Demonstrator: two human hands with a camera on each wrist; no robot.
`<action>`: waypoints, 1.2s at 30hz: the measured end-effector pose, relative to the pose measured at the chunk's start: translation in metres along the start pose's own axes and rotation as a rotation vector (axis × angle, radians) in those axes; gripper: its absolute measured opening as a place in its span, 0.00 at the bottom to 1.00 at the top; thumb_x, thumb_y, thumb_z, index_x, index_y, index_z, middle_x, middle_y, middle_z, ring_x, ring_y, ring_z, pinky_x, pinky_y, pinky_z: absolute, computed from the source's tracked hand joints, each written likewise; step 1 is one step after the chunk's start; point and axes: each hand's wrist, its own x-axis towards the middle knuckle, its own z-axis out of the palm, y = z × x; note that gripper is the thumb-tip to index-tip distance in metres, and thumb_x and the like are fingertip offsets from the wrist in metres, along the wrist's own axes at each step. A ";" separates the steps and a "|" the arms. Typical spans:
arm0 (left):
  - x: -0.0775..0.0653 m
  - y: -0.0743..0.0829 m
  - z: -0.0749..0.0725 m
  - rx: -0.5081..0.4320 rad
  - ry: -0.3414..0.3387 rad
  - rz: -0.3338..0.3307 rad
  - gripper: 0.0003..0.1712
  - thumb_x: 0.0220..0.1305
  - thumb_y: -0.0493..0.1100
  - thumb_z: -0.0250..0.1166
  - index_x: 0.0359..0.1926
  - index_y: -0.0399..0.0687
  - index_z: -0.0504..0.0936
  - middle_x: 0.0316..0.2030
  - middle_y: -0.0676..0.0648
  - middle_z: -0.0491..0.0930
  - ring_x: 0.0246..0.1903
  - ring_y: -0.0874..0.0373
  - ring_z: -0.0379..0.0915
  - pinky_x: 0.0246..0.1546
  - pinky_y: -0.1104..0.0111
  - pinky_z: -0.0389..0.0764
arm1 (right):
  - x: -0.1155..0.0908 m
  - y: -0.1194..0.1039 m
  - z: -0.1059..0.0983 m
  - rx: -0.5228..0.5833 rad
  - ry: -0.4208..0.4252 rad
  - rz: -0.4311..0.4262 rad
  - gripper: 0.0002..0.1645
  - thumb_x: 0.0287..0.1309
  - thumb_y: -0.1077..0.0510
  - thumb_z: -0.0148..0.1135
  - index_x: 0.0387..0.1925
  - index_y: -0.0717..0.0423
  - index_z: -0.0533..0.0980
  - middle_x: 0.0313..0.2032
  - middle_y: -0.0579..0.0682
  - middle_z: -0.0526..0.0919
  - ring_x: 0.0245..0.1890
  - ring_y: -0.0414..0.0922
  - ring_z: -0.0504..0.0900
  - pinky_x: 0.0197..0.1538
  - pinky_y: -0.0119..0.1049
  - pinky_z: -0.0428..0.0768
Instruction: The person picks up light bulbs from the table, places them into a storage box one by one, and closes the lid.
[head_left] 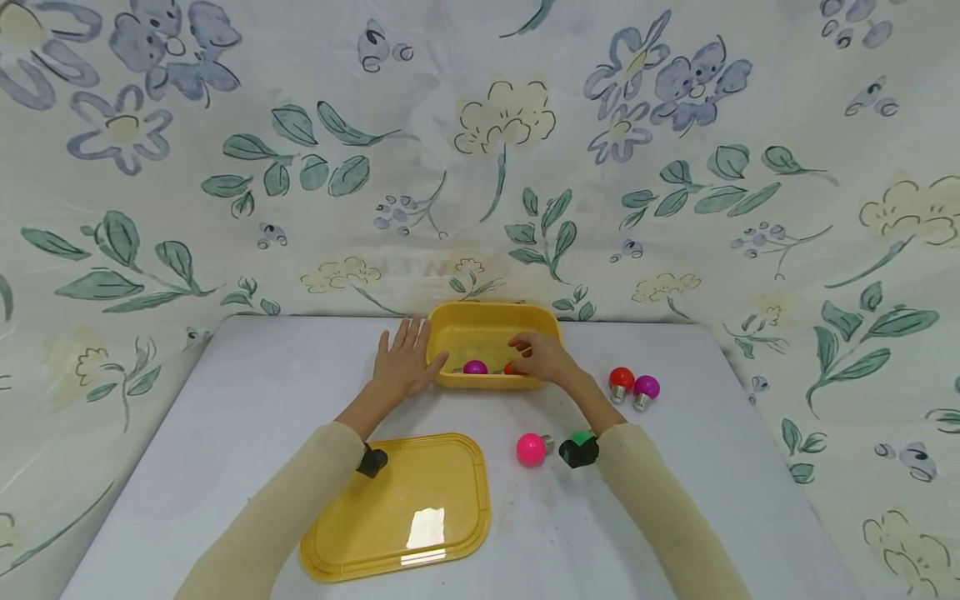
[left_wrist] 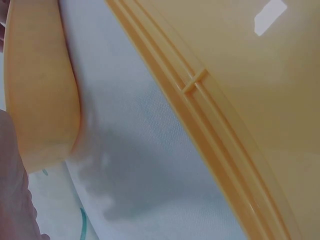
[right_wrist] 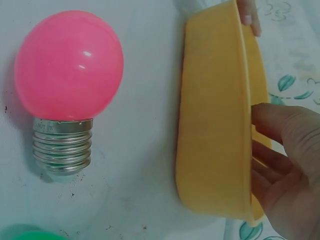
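My left hand (head_left: 401, 364), fingers spread straight, rests at the left side of a yellow plastic box (head_left: 491, 382). My right hand (head_left: 546, 357) reaches over the box's right side, bent fingers (right_wrist: 270, 160) dipping inside. A red light bulb (head_left: 510, 367) shows partly beside its fingertips. The box wall hides those fingertips in the right wrist view, and I cannot tell whether they grip this bulb. Further left inside the box lies a purple bulb (head_left: 475, 367). On the table in front, a pink bulb (right_wrist: 69, 65) lies on its side, with a silver screw base.
A yellow lid (head_left: 405, 500) lies flat at the front left, partly under the left forearm. Right of the box lie another red bulb (head_left: 621, 379) and another purple bulb (head_left: 647, 388). A green bulb (head_left: 582, 437) sits near the right sleeve. Floral cloth (head_left: 480, 208) hangs behind the table.
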 end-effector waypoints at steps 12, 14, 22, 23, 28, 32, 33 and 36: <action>0.000 0.000 -0.002 -0.013 -0.006 0.000 0.45 0.77 0.63 0.39 0.78 0.36 0.42 0.78 0.36 0.39 0.76 0.42 0.32 0.71 0.43 0.35 | -0.028 -0.001 -0.018 0.079 0.091 -0.113 0.23 0.64 0.63 0.66 0.59 0.66 0.76 0.56 0.63 0.80 0.54 0.55 0.79 0.59 0.45 0.77; 0.000 0.000 -0.002 -0.016 -0.007 0.000 0.45 0.77 0.63 0.39 0.78 0.36 0.42 0.78 0.36 0.39 0.76 0.42 0.33 0.71 0.43 0.34 | -0.035 0.002 -0.021 0.095 0.100 -0.129 0.23 0.63 0.64 0.66 0.59 0.67 0.76 0.56 0.64 0.80 0.55 0.56 0.79 0.59 0.45 0.77; 0.001 0.000 -0.002 -0.011 -0.015 -0.007 0.45 0.77 0.64 0.38 0.78 0.36 0.41 0.78 0.36 0.39 0.76 0.42 0.31 0.71 0.43 0.35 | -0.065 0.019 -0.030 0.130 0.099 -0.102 0.24 0.64 0.62 0.66 0.60 0.65 0.76 0.57 0.61 0.80 0.57 0.55 0.79 0.60 0.47 0.75; 0.001 0.000 -0.002 -0.010 -0.014 -0.007 0.45 0.77 0.63 0.38 0.78 0.36 0.41 0.78 0.36 0.39 0.76 0.42 0.31 0.71 0.43 0.35 | -0.070 0.021 -0.031 0.131 0.093 -0.094 0.24 0.65 0.62 0.65 0.60 0.65 0.76 0.57 0.61 0.80 0.57 0.55 0.78 0.60 0.47 0.75; 0.002 -0.001 0.000 -0.015 -0.018 -0.006 0.45 0.77 0.63 0.38 0.78 0.36 0.41 0.78 0.36 0.38 0.76 0.42 0.31 0.71 0.43 0.34 | -0.095 0.031 -0.034 0.128 0.066 -0.058 0.24 0.64 0.62 0.66 0.60 0.64 0.76 0.57 0.61 0.80 0.57 0.55 0.78 0.59 0.48 0.76; 0.001 -0.001 0.000 -0.013 -0.017 -0.007 0.45 0.77 0.64 0.39 0.78 0.36 0.41 0.78 0.36 0.38 0.76 0.42 0.31 0.71 0.43 0.35 | -0.114 0.041 -0.034 0.135 0.055 -0.076 0.23 0.64 0.63 0.66 0.59 0.64 0.77 0.56 0.62 0.80 0.56 0.58 0.79 0.57 0.49 0.78; 0.002 -0.001 0.000 -0.008 -0.018 -0.007 0.45 0.77 0.64 0.39 0.78 0.36 0.41 0.78 0.36 0.38 0.76 0.42 0.31 0.71 0.43 0.35 | -0.118 0.044 -0.033 0.136 0.053 -0.083 0.22 0.64 0.63 0.66 0.59 0.65 0.77 0.55 0.62 0.80 0.56 0.58 0.79 0.57 0.49 0.78; 0.002 -0.001 0.002 -0.002 -0.014 -0.006 0.45 0.77 0.64 0.38 0.78 0.36 0.41 0.78 0.36 0.38 0.76 0.42 0.31 0.71 0.43 0.35 | -0.130 0.052 -0.032 0.143 0.049 -0.087 0.22 0.63 0.63 0.66 0.58 0.64 0.77 0.55 0.61 0.81 0.56 0.59 0.79 0.56 0.50 0.78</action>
